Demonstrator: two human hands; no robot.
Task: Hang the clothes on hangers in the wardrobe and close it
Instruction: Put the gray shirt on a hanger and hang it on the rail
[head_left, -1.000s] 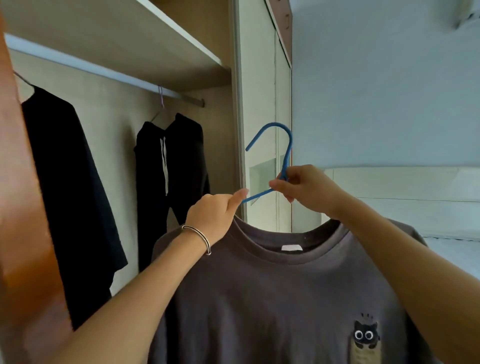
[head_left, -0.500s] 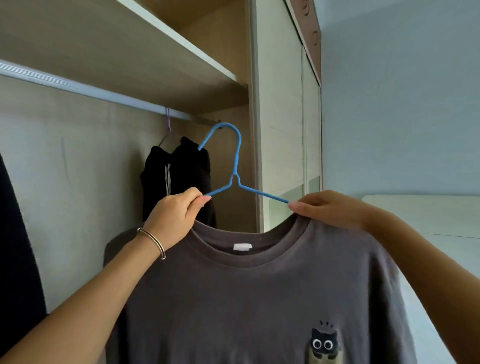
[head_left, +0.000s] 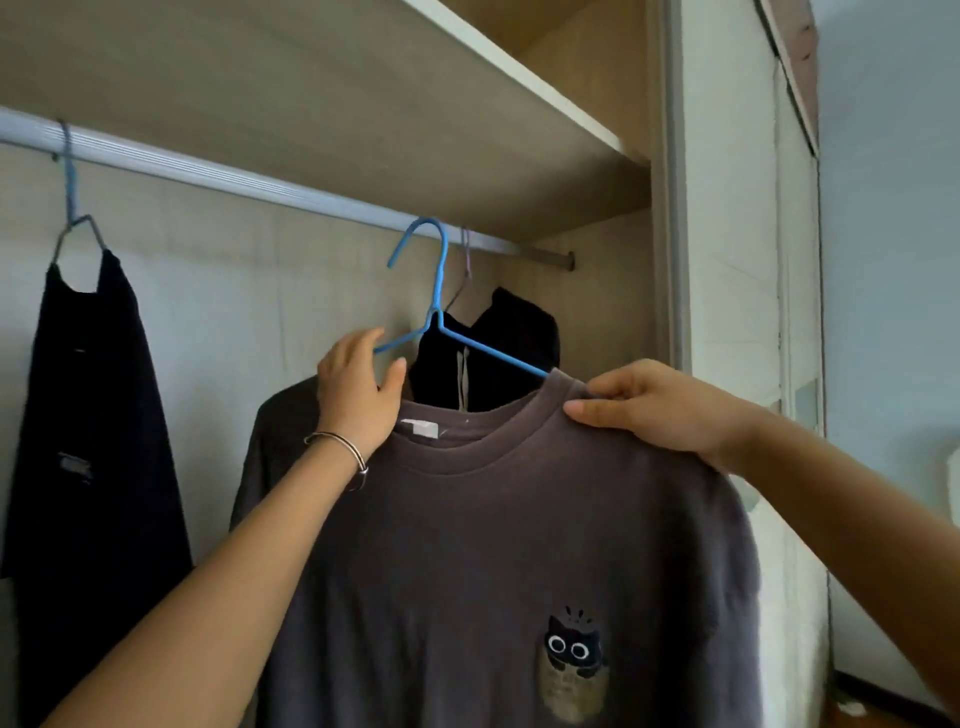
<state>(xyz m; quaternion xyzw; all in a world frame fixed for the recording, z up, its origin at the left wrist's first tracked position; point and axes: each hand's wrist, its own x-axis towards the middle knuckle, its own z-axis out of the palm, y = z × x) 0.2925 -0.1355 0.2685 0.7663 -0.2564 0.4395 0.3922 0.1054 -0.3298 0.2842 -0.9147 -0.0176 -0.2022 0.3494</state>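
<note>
An open wardrobe (head_left: 670, 208) fills the view, its shelf (head_left: 363, 104) running above a pale metal rail (head_left: 208, 174). In front of it a person holds up a grey T-shirt (head_left: 493, 545) — a small cartoon cat (head_left: 571, 644) printed low on the chest — already threaded on a blue wire hanger (head_left: 441, 322). To the left a dark garment (head_left: 88, 415) hangs from the rail on its own hanger, well apart from the shirt; behind the collar, towards the right end of the rail, a black hooded garment (head_left: 498, 353) with a pale drawstring hangs on a thin hook. The right hand (head_left: 660, 405) has its fingers (head_left: 587, 413) clenched on the shirt's right shoulder, pinching cloth where the hanger's arm enters the collar. The left hand (head_left: 358, 384), a thin bangle (head_left: 337, 449) at the wrist, has its fingers closed around the hanger's left arm just beside the collar. The hanger's hook stands at the level of the rail and overlaps it — whether it rests on the rail cannot be told from this angle.
</note>
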